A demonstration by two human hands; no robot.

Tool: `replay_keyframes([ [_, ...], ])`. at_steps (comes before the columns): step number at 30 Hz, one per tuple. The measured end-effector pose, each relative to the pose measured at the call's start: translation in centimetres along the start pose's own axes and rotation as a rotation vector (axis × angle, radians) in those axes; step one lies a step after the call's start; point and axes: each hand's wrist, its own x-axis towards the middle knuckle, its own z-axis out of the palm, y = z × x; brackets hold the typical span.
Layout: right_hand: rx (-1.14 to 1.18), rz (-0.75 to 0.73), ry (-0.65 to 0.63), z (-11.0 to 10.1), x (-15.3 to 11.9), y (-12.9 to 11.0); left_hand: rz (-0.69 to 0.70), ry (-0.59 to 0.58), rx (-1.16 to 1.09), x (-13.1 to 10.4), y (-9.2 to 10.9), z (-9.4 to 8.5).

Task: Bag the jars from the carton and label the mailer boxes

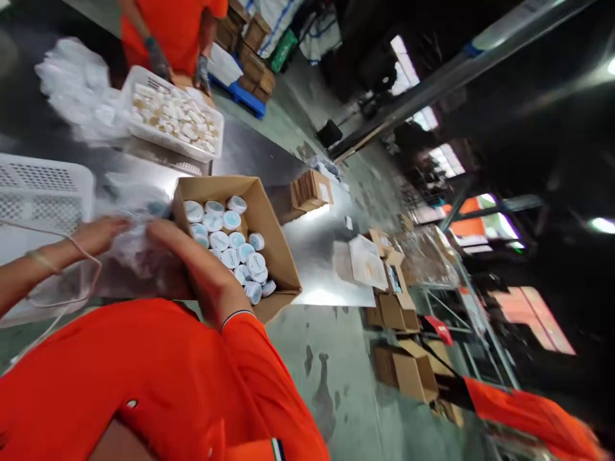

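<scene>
My left hand (106, 232) is closed on the left side of a crumpled clear plastic bag (137, 240). On the bag's other side my right hand (163, 234) grips it too, its fingers partly hidden in the film. Something bluish shows faintly at the bag's top; I cannot make out what it is. Just right of my right forearm stands an open cardboard box (276, 256), tilted in the view. Inside it lie several round white-lidded jars (230, 257), some with handwriting on their lids.
A white perforated basket (81, 182) is at left, with a cord across it. Across the metal table, a co-worker's gloved hands (158, 59) are behind a crate (218, 137) of small white pieces. Folded cardboard (311, 190) and a plastic bin (366, 262) are further right.
</scene>
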Motion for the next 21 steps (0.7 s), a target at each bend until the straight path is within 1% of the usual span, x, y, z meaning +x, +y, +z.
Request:
replay_keyframes([
  [1,-0.096,0.042,-0.049,0.3,-0.1,0.5,0.001,-0.120,-0.054,-0.8,0.3,0.3],
  [2,-0.240,0.048,-0.116,0.4,-0.3,1.0,0.010,-0.188,-0.112,-1.5,0.4,0.0],
  [3,-0.365,0.029,-0.183,0.4,-0.4,1.2,-0.006,-0.200,-0.152,-2.0,0.1,-1.0],
  [4,-0.515,-0.002,-0.253,0.2,-0.4,1.4,-0.059,-0.167,-0.169,-2.4,-0.6,-2.5],
  [5,-0.627,-0.047,-0.294,-0.1,-0.3,1.4,-0.152,-0.086,-0.164,-2.8,-1.8,-4.4],
  [6,-0.718,-0.093,-0.327,-0.3,-0.2,1.3,-0.291,0.047,-0.122,-3.3,-3.2,-6.6],
  [7,-0.783,-0.142,-0.349,-0.4,-0.1,1.2,-0.417,0.204,-0.046,-3.9,-4.8,-8.8],
  [8,-0.806,-0.183,-0.360,-0.5,0.0,1.0,-0.522,0.354,0.021,-4.5,-6.3,-10.7],
  [9,-0.813,-0.216,-0.368,-0.4,0.1,0.9,-0.635,0.431,0.056,-4.9,-7.5,-12.1],
  [10,-0.819,-0.245,-0.374,-0.3,0.1,0.8,-0.707,0.470,0.078,-5.2,-8.4,-12.9],
  [11,-0.817,-0.269,-0.374,-0.2,0.1,0.7,-0.749,0.455,0.079,-5.4,-9.0,-13.0],
  [12,-0.806,-0.285,-0.365,-0.1,0.1,0.7,-0.762,0.398,0.065,-5.4,-9.1,-12.5],
  [14,-0.780,-0.312,-0.336,0.0,0.1,0.7,-0.718,0.278,0.022,-5.3,-8.8,-10.4],
  [15,-0.766,-0.322,-0.318,0.0,0.1,0.6,-0.706,0.239,-0.001,-5.3,-8.5,-9.2],
  [17,-0.742,-0.330,-0.280,-0.3,0.0,0.6,-0.733,0.228,-0.037,-5.6,-8.1,-7.2],
  [18,-0.730,-0.330,-0.261,-0.5,0.0,0.5,-0.759,0.242,-0.050,-5.8,-8.1,-6.7],
  [19,-0.717,-0.332,-0.244,-0.7,-0.1,0.4,-0.784,0.257,-0.059,-6.1,-8.1,-6.7],
  [20,-0.706,-0.336,-0.231,-0.9,-0.2,0.3,-0.804,0.274,-0.063,-6.4,-8.1,-7.1],
  [21,-0.690,-0.342,-0.213,-1.0,-0.3,0.1,-0.811,0.295,-0.060,-6.6,-8.0,-7.9],
])
